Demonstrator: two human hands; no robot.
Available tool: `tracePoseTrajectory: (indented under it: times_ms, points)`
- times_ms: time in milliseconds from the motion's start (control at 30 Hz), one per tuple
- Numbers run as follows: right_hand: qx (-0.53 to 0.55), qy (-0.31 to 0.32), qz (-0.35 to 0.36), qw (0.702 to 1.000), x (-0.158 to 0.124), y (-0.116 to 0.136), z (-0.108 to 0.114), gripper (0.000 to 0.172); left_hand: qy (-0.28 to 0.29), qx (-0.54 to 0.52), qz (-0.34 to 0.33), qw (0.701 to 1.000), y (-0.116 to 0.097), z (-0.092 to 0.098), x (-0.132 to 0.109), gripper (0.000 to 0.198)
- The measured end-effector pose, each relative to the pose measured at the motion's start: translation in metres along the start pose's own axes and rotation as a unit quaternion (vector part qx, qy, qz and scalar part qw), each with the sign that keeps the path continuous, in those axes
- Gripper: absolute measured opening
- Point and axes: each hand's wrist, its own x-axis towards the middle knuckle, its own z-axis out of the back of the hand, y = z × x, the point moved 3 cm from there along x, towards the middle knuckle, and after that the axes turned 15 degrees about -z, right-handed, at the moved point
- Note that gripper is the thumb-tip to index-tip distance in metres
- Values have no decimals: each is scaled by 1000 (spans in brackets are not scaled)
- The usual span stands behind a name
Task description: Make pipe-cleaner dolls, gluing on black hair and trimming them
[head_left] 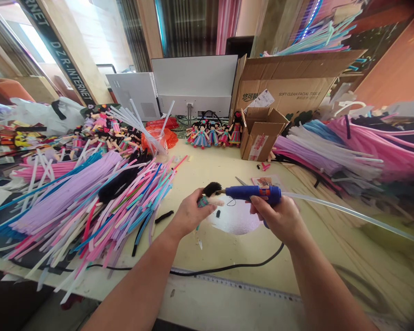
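L hand (pixel 189 211) gripping small doll w/ black fuzzy head (pixel 213 187), held just above desk (pixel 193 172), approx. center. R hand (pixel 279 216) wrapped round blue glue gun (pixel 239 192), nozzle pointing L at doll's head; can't tell if tip touches. Hands apart, gun's front btwn them. Clear glue stick (pixel 345 214) runs out gun's rear to R. Black cord (pixel 221 271) crosses near front edge, by measuring tape (pixel 241 287). Pipe cleaners (pixel 76 193) piled L; finished-looking dolls (pixel 212 136) at back, next to small carton (pixel 262 133).

White monitor (pixel 195 76), large cardboard box (pixel 291 87), pink curtain (pixel 227 25), lettered strip (pixel 62 53)
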Motion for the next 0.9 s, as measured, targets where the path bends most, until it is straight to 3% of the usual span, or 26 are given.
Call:
tracePoseTrajectory:
  times_ms: [900]
  points:
    - [-3,-10,1,1000,1,0,2,45,0,-21,-8,1000,-3,0,-1,44]
